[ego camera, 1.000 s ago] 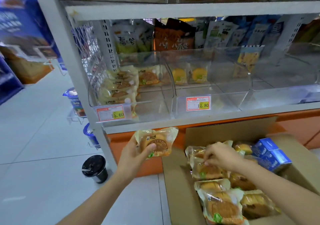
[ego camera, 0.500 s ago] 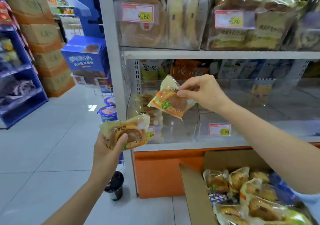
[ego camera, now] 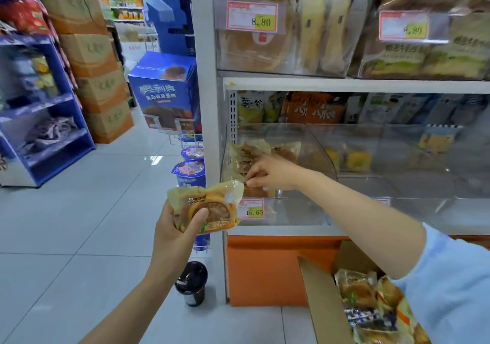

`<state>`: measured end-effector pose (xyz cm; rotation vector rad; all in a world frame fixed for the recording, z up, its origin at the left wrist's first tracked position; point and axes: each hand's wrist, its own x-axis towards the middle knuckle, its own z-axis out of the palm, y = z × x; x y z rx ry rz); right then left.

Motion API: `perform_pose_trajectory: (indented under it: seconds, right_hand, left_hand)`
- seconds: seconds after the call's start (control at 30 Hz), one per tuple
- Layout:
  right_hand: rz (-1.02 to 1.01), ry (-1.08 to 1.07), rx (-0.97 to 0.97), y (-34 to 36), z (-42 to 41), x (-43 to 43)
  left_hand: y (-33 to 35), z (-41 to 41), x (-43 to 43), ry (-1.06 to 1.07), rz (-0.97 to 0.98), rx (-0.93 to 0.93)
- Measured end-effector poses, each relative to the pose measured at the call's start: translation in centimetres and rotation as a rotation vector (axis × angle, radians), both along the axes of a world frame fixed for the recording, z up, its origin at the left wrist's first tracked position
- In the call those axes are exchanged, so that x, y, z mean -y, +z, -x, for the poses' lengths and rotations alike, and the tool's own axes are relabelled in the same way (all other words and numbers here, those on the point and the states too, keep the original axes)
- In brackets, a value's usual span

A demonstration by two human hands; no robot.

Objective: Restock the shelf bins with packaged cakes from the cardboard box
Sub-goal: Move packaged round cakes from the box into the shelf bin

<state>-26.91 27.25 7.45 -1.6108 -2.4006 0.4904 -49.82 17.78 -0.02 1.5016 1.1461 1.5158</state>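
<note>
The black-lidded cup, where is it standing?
Head view, lower centre: the black-lidded cup stands on the grey tiled floor, just left of the shelf's orange base, below the left hand.

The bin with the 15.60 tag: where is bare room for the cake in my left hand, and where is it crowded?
Bare: the bin floor between the stack of cakes and the curved divider, behind the 15.60 tag; also the next bin's front, before the yellow cakes. Crowded: the left side, where the right hand is at the stack.

Bright, even overhead light; pale glare on floor tiles (ego camera: 153, 159) and clear bins (ego camera: 438, 212); edges bowed, slightly soft.
</note>
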Motion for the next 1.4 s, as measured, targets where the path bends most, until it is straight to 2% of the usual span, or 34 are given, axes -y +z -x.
perform_pose_trajectory:
  seconds: [0.07, 0.17, 0.23, 0.3, 0.37, 0.43, 0.53, 0.63, 0.7, 0.77, 0.87, 0.97, 1.1, 1.2, 1.27, 1.33, 1.4]
  right_hand:
    - [0.077, 0.005, -0.094, 0.1, -0.7, 0.5]
    - [-0.069, 0.039, -0.394, 0.9, -1.7, 2.7]
    - [-0.051, 0.107, -0.581, 1.5, -2.4, 4.5]
    - [-0.052, 0.137, -0.535, 1.9, -3.2, 5.5]
    - [-0.157, 0.091, -0.448, 2.1, -4.5, 5.7]
    - [-0.224, 0.030, -0.477, 2.6, -6.4, 5.6]
    - [-0.262, -0.022, -0.518, 3.2, -9.3, 4.8]
    - [-0.266, -0.076, -0.542, 2.8, -11.5, 3.3]
    - [-0.292, -0.134, -0.582, 2.0, -12.6, 2.2]
    - [-0.293, -0.219, -0.585, 1.1, -13.5, 1.7]
    - [-0.160, -0.276, -0.518, -1.5, -14.3, 1.3]
    - [-0.066, -0.260, -0.590, -3.8, -14.7, 1.0]
    - [-0.065, -0.184, -0.625, -4.2, -14.8, 0.7]
    - [-0.089, -0.190, -0.555, -4.7, -15.1, 0.6]
    - [-0.091, -0.194, -0.530, -4.8, -15.2, 0.6]
    - [-0.082, -0.198, -0.510, -4.7, -15.2, 0.7]
    - [-0.078, -0.197, -0.509, -4.6, -15.2, 0.8]
  left_hand:
    - [0.4, -0.7, -0.3, -0.009, -0.005, 0.016]
    - [1.3, -2.1, -0.7, -0.034, -0.007, 0.030]
    - [1.9, -3.5, -1.0, -0.058, -0.024, 0.033]
    - [2.7, -5.1, -1.4, -0.092, -0.042, 0.022]
    - [3.9, -6.8, -1.9, -0.137, -0.055, -0.033]
    - [5.3, -8.2, -2.9, -0.173, -0.127, -0.127]
    - [7.7, -10.3, -5.3, -0.124, -0.206, -0.482]
    - [9.5, -12.9, -7.4, -0.073, -0.146, -0.803]
    - [10.0, -14.2, -8.9, -0.070, -0.065, -0.796]
    - [9.9, -15.0, -10.4, -0.072, -0.004, -0.678]
    - [9.2, -16.6, -12.7, 0.029, -0.020, -0.647]
    - [8.0, -18.2, -15.9, 0.051, -0.044, -0.689]
    - [7.2, -19.9, -19.1, 0.008, -0.040, -0.844]
    - [6.3, -20.8, -20.9, -0.081, -0.029, -0.973]
    - [5.6, -21.1, -22.2, -0.061, 0.016, -1.081]
    - [5.0, -21.5, -23.1, -0.026, 0.037, -1.274]
    - [4.3, -21.7, -23.3, 0.029, -0.025, -1.494]
